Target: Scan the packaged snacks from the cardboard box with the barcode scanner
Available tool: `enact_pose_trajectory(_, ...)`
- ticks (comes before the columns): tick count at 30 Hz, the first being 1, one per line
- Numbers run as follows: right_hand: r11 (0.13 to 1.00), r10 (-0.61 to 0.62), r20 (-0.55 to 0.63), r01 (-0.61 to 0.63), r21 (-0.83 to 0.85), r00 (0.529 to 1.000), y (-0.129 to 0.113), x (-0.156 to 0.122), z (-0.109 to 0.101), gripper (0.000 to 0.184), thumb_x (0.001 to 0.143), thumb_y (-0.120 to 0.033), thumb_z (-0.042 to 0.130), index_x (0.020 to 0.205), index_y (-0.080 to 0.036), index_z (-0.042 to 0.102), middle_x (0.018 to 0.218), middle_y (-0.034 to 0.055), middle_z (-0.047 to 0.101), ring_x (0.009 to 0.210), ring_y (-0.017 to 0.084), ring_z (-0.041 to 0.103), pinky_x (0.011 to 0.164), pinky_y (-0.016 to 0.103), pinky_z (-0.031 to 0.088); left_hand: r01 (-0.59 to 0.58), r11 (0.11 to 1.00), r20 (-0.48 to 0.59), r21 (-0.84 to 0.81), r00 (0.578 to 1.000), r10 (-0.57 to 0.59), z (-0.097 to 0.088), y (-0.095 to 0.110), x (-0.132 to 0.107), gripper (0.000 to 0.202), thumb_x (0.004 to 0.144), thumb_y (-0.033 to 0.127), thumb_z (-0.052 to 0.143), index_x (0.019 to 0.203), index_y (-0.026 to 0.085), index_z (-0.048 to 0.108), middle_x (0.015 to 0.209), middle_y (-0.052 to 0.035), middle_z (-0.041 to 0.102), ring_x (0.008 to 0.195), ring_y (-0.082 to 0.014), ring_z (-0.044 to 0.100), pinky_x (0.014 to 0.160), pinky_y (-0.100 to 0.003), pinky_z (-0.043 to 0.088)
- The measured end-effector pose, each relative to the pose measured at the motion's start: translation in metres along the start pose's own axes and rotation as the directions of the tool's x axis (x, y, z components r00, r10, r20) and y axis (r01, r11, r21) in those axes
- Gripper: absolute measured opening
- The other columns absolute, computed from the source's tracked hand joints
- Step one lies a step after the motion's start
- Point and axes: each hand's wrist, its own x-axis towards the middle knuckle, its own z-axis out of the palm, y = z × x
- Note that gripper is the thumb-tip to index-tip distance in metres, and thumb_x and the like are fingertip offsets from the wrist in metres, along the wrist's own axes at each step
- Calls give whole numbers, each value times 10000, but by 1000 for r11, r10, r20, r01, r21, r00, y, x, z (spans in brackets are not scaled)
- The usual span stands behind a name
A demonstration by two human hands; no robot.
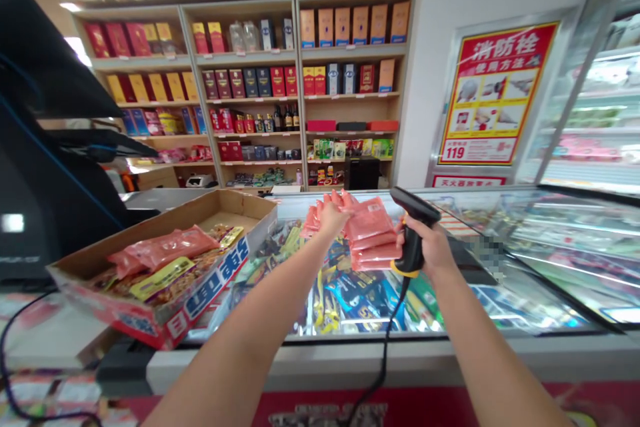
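Note:
My left hand point(334, 215) is closed on a stack of flat pink packets point(370, 227), held up over the glass-topped freezer. In my right hand point(430, 244) is a black barcode scanner point(413, 214) with yellow trim, fingers wrapped round its handle; its head tilts up to the left. The scanner's handle is right beside the packets' right edge, and I cannot tell whether the fingers there touch them. A black cable point(386, 354) hangs from the scanner. Left of my arms, an open cardboard box point(220, 204) holds another pink packet point(165, 248) and yellow snack bags point(163, 278).
The freezer point(320, 364) spans the front, with colourful ice-cream packs point(360, 297) under its glass. A black checkout screen point(55, 74) stands at the left. Shelves of boxed bottles point(250, 84) line the back wall. A red-and-yellow sign point(500, 94) hangs at right.

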Motion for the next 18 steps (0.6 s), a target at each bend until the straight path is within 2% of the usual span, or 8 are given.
enact_pose_trajectory(2, 1000, 6, -13, -6, -23, 1000, -3, -5, -6, 259, 645, -372, 763, 712, -176, 607, 545, 12, 612, 381, 140, 542, 336, 250, 417, -6, 988, -25, 157, 1000, 10, 12, -3, -4, 361, 588, 276, 797, 865, 175, 589, 931, -158, 673, 980, -357, 637, 791, -403, 471)
enact_pose_trajectory(5, 1000, -4, -14, 4, -26, 1000, -3, -11, -12, 267, 639, -370, 774, 724, -174, 613, 574, 11, 628, 392, 138, 550, 348, 250, 426, -12, 966, -54, 259, 998, 27, 18, -9, -11, 468, 631, 318, 776, 1021, 157, 572, 1130, -224, 613, 1125, -392, 572, 876, -428, 433)
enact_pose_trajectory(8, 1000, -3, 9, 3, -31, 1000, 2, -12, -12, 264, 648, -374, 771, 715, -169, 619, 575, 14, 636, 385, 132, 542, 347, 248, 421, -24, 951, -62, 307, 997, 45, 11, -8, -17, 490, 678, 379, 744, 1070, 154, 556, 1227, -230, 554, 1187, -381, 531, 914, -413, 415)
enact_pose_trajectory(10, 999, 6, 36, -5, -47, 999, 8, -11, -7, 258, 658, -379, 761, 686, -164, 622, 560, 25, 641, 386, 134, 544, 350, 246, 421, -49, 940, -52, 337, 996, 70, -2, -3, -18, 467, 703, 410, 720, 1060, 152, 565, 1235, -222, 543, 1190, -360, 530, 927, -395, 415)
enact_pose_trajectory(12, 998, 25, 63, -21, -59, 998, 15, -11, 2, 256, 661, -384, 755, 656, -162, 626, 533, 35, 640, 387, 136, 546, 354, 242, 422, -82, 918, -31, 387, 994, 102, -24, 5, -15, 415, 733, 413, 686, 1033, 144, 586, 1221, -213, 547, 1151, -332, 560, 930, -377, 421)
enact_pose_trajectory(14, 996, 65, 95, -59, -68, 993, 23, -11, 17, 257, 660, -389, 752, 635, -164, 631, 492, 32, 626, 375, 135, 536, 351, 239, 420, -117, 880, -9, 460, 991, 137, -55, 16, -8, 360, 739, 399, 675, 986, 144, 615, 1201, -196, 564, 1080, -298, 602, 917, -354, 437)
enact_pose_trajectory(16, 991, 118, 150, -107, -80, 982, 30, -10, 36, 265, 664, -406, 743, 627, -167, 635, 450, 21, 602, 351, 136, 519, 338, 242, 410, -144, 819, 36, 556, 988, 149, -94, 27, 3, 301, 711, 391, 704, 892, 159, 644, 1113, -159, 621, 996, -275, 637, 877, -334, 457)
enact_pose_trajectory(18, 988, 144, 223, -127, -87, 964, 36, -9, 59, 269, 667, -416, 736, 624, -169, 639, 435, 17, 592, 346, 143, 522, 338, 251, 414, -129, 739, 113, 661, 991, 72, -142, 34, 15, 248, 675, 388, 739, 747, 169, 648, 888, -113, 675, 886, -270, 661, 803, -322, 477)
